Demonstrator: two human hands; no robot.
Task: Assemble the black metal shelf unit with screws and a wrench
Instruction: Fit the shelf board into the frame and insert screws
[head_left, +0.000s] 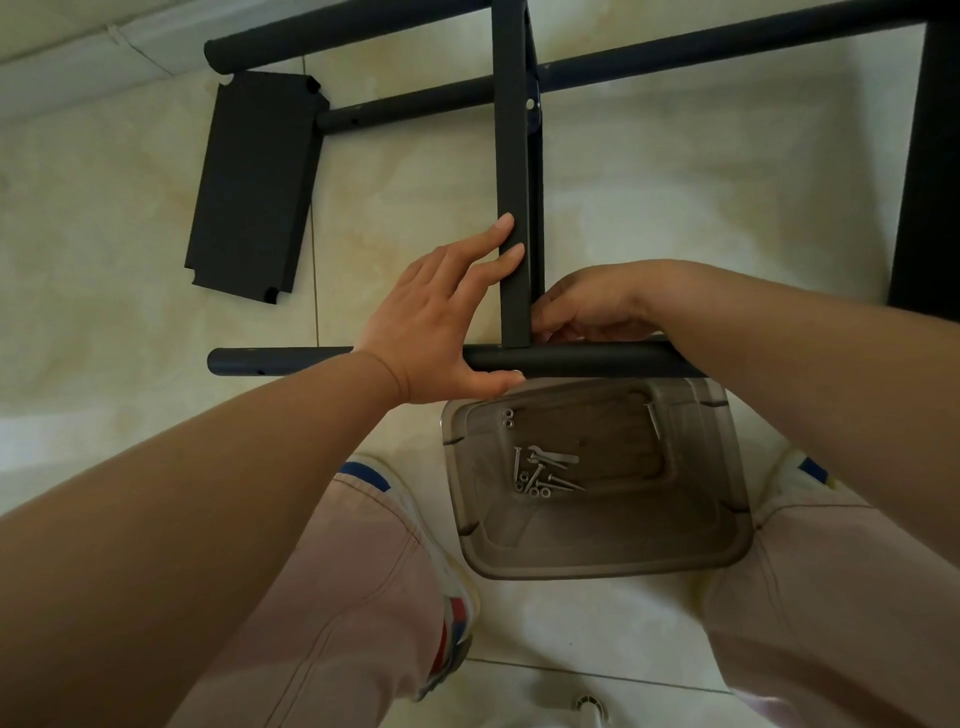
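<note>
A black metal shelf panel (514, 156) stands on edge across the floor, its near end meeting a black round tube (587, 361) that lies crosswise. My left hand (441, 317) presses straight fingers against the panel's left face, and its thumb rests under the tube. On the panel's right side, at the joint, my right hand (592, 306) has its fingers curled; what they pinch is hidden. Two more black tubes (415, 104) lie farther off. Several screws (540, 478), nuts and a small flat wrench (556, 458) lie in a clear plastic tray (717, 540).
A loose black shelf panel (254, 182) lies flat on the tiled floor at the left. Another black panel (930, 156) stands at the right edge. My knees and shoes flank the tray. A pale wall base runs along the top left.
</note>
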